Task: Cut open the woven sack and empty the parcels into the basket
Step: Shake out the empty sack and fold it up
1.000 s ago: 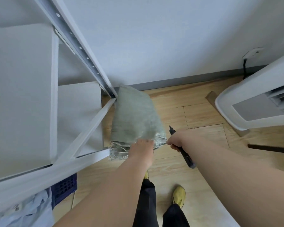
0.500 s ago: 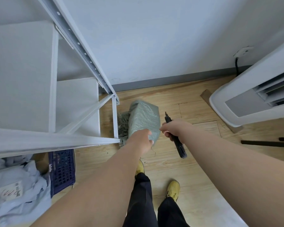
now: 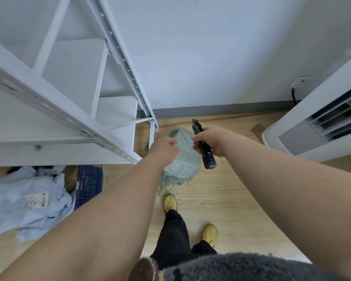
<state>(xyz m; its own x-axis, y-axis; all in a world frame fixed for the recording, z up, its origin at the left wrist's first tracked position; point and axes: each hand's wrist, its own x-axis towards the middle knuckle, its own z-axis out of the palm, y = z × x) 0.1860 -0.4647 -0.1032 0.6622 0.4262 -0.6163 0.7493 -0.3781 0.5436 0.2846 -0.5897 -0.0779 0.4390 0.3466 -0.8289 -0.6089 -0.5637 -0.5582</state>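
A pale green woven sack [image 3: 182, 161] hangs folded in front of me above the wooden floor, its frayed cut edge dangling at the bottom. My left hand [image 3: 164, 148] is closed on the sack's upper left part. My right hand [image 3: 210, 140] grips a black utility knife [image 3: 204, 151] and also touches the sack's upper right edge. At the lower left, a dark blue basket [image 3: 89, 184] stands under the shelf, with light blue parcels [image 3: 28, 201] piled in and over it.
A white metal shelving rack [image 3: 73, 110] fills the left side, its corner post close to the sack. A white air-conditioning unit [image 3: 316, 126] stands at the right against the wall. My yellow shoes [image 3: 170, 202] are on the floor below the sack.
The view has risen and drawn back. Both hands lifted the sack off the floor beside the shelf, and it now hangs with the frayed end downward. The knife stays in my right hand.
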